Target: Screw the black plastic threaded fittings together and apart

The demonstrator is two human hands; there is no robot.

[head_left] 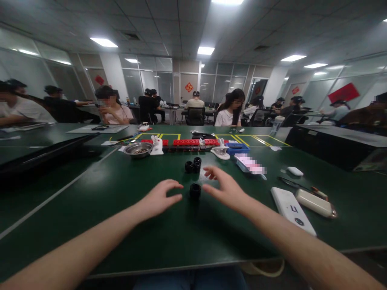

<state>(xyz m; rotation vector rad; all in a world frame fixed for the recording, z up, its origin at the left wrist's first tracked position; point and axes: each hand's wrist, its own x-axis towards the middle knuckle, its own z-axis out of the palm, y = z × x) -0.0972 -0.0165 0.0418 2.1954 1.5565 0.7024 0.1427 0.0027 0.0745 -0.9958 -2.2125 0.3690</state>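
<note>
One black ring-like cylinder (195,191) stands on the green table between my two hands, apart from both. My left hand (160,195) hovers to its left, thumb and fingers spread, holding nothing. On the other side is my right hand (225,187), also empty, with its thumb near the cylinder and its fingers apart. Just beyond, a small cluster of similar black cylinders (193,165) sits close together, near the right fingertips. What these cylinders belong to cannot be made out.
Farther back are a metal bowl (138,149) of small parts, a row of red blocks (193,142), white stands (220,150) and a blue tray (237,148). A phone (249,164), white power bank (292,209) and beige case (315,203) lie right. A black box (338,147) stands far right.
</note>
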